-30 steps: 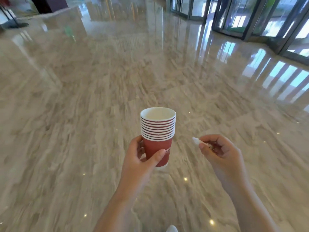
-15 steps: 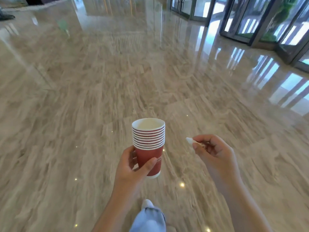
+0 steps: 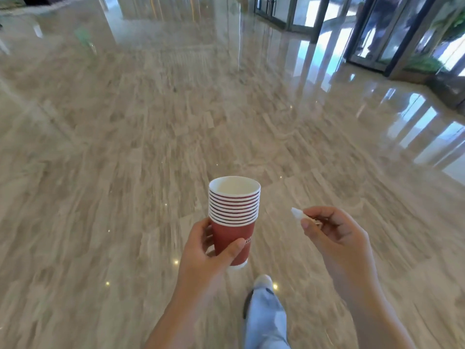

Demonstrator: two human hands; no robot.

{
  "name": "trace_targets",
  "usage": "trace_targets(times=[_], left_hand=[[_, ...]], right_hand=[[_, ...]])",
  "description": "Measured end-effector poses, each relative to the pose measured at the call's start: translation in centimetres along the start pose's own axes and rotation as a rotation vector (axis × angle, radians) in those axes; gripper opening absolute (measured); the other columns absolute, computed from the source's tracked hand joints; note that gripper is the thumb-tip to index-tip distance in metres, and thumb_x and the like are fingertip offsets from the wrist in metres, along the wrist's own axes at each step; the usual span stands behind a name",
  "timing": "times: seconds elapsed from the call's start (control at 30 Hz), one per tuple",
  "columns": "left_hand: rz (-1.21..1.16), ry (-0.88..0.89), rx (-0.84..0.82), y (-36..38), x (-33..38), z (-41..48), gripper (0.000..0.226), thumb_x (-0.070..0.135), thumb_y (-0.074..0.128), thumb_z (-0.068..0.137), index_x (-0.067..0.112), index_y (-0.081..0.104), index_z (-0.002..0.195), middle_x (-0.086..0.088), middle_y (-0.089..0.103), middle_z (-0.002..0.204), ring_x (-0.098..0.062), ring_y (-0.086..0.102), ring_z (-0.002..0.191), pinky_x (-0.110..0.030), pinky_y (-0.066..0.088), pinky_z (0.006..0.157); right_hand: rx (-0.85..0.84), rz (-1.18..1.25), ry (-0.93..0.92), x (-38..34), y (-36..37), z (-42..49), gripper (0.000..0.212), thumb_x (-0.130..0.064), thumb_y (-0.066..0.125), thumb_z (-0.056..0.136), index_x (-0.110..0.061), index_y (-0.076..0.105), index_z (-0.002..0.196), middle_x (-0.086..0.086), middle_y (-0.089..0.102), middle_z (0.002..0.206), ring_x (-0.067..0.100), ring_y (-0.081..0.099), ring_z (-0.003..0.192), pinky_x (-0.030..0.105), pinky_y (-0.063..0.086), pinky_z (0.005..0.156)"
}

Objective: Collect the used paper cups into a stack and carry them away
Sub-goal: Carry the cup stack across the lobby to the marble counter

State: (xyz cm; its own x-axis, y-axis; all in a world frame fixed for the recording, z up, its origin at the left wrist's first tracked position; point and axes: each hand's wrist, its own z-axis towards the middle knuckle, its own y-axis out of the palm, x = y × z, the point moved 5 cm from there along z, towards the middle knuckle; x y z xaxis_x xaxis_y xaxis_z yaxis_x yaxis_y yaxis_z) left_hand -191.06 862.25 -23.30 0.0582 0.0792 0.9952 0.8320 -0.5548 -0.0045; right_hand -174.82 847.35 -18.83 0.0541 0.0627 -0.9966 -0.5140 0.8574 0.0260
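Carrying step, our judgement: we should hold the stack upright and walk evenly.
Trouser leg (image 3: pixel 266 321), mid-stride.
Left hand (image 3: pixel 206 250): grip wrapped round the lowest of the nested paper cups (image 3: pixel 234 222), carried above the floor.
Right hand (image 3: pixel 337 238): grip pinching a small white scrap (image 3: pixel 297 213).
Beyond: marble floor (image 3: pixel 125 147), glass doors (image 3: pixel 377 28).

The left hand (image 3: pixel 203 250) grips an upright stack of red paper cups (image 3: pixel 234 217); the right hand (image 3: pixel 334 238) pinches a small white scrap (image 3: pixel 296 213) above the marble floor (image 3: pixel 125 147).
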Motion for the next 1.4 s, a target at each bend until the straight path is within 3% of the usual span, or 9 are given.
trace_targets(times=[0.23, 0.4, 0.57, 0.7, 0.87, 1.03, 1.1, 1.2, 1.4], left_hand=[[0.01, 0.078, -0.017, 8.0, 3.8, 20.6, 0.048, 0.006, 0.079, 0.067, 0.019, 0.057, 0.107, -0.002, 0.066, 0.102, 0.004, 0.064, 0.081, -0.008, 0.047, 0.062], [-0.005, 0.107, -0.054, 12.2, 7.3, 32.6, 0.057, 0.024, 0.081, 0.056, 0.022, 0.057, 0.108, 0.002, 0.067, 0.101, -0.001, 0.064, 0.088, -0.012, 0.049, 0.066], [-0.055, 0.067, 0.019, 13.0, 7.2, 44.0, 0.07, 0.041, 0.079, 0.043, 0.022, 0.058, 0.107, 0.001, 0.068, 0.1, -0.002, 0.065, 0.086, -0.013, 0.049, 0.065], [-0.021, 0.062, 0.078, 12.2, 6.5, 54.8, 0.065, 0.036, 0.09, 0.047, 0.027, 0.058, 0.103, 0.003, 0.068, 0.098, 0.002, 0.065, 0.084, -0.008, 0.048, 0.062], [-0.075, 0.078, 0.144, 9.8, 7.1, 70.2, 0.062, 0.019, 0.088, 0.05, 0.019, 0.058, 0.105, -0.001, 0.069, 0.096, -0.001, 0.066, 0.079, -0.01, 0.049, 0.061], [-0.123, 0.099, 0.188, 8.8, 10.1, 84.5, 0.053, 0.017, 0.086, 0.055, 0.028, 0.056, 0.097, 0.005, 0.067, 0.092, 0.002, 0.065, 0.077, -0.008, 0.048, 0.059], [-0.106, 0.098, 0.166, 9.3, 10.7, 89.1, 0.046, 0.016, 0.076, 0.063, 0.022, 0.056, 0.103, -0.002, 0.066, 0.099, 0.0, 0.065, 0.081, -0.008, 0.048, 0.06], [-0.071, 0.073, 0.115, 10.9, 10.8, 95.7, 0.054, 0.026, 0.075, 0.059, 0.017, 0.056, 0.108, -0.005, 0.067, 0.102, -0.006, 0.065, 0.087, -0.01, 0.049, 0.063], [-0.046, 0.065, 0.043, 16.6, 11.3, 112.2, 0.057, 0.028, 0.076, 0.056, 0.016, 0.057, 0.109, -0.005, 0.068, 0.102, -0.005, 0.066, 0.085, -0.011, 0.049, 0.063]], right_hand=[[-0.021, 0.043, -0.04, 0.1, 2.2, 20.9, 0.032, 0.0, 0.067, 0.076, -0.031, 0.069, 0.071, -0.01, 0.063, 0.061, 0.002, 0.053, 0.057, 0.012, 0.044, 0.055], [-0.038, 0.085, -0.089, -1.7, 4.6, 34.1, 0.026, 0.003, 0.067, 0.075, -0.023, 0.067, 0.07, -0.009, 0.061, 0.059, 0.003, 0.051, 0.055, 0.011, 0.043, 0.053], [-0.058, 0.087, -0.049, 0.5, 7.8, 45.2, 0.029, 0.003, 0.066, 0.075, -0.025, 0.068, 0.068, -0.006, 0.059, 0.058, 0.005, 0.049, 0.056, 0.012, 0.041, 0.053], [-0.067, 0.068, -0.006, 3.1, 12.5, 55.3, 0.028, 0.004, 0.066, 0.076, -0.022, 0.066, 0.065, -0.007, 0.056, 0.054, 0.004, 0.047, 0.053, 0.012, 0.039, 0.051], [-0.158, 0.016, -0.045, 3.3, 22.8, 69.5, 0.023, 0.004, 0.066, 0.077, -0.016, 0.061, 0.068, -0.011, 0.052, 0.052, 0.003, 0.044, 0.05, 0.012, 0.036, 0.048], [-0.242, -0.01, -0.059, 3.5, 31.0, 81.3, 0.02, 0.007, 0.064, 0.078, -0.012, 0.06, 0.071, -0.016, 0.051, 0.048, -0.002, 0.043, 0.046, 0.008, 0.034, 0.047], [-0.234, -0.003, -0.016, 4.6, 32.1, 85.5, 0.02, 0.006, 0.064, 0.078, -0.013, 0.061, 0.072, -0.012, 0.053, 0.052, 0.003, 0.045, 0.051, 0.011, 0.035, 0.049], [-0.16, 0.031, 0.039, 6.1, 32.1, 92.3, 0.024, 0.007, 0.064, 0.077, -0.016, 0.063, 0.069, -0.004, 0.055, 0.057, 0.011, 0.047, 0.056, 0.016, 0.038, 0.051], [-0.045, 0.004, 0.002, 8.6, 32.8, 108.9, 0.025, 0.008, 0.063, 0.077, -0.015, 0.06, 0.069, -0.008, 0.055, 0.051, 0.004, 0.048, 0.051, 0.011, 0.038, 0.05]])
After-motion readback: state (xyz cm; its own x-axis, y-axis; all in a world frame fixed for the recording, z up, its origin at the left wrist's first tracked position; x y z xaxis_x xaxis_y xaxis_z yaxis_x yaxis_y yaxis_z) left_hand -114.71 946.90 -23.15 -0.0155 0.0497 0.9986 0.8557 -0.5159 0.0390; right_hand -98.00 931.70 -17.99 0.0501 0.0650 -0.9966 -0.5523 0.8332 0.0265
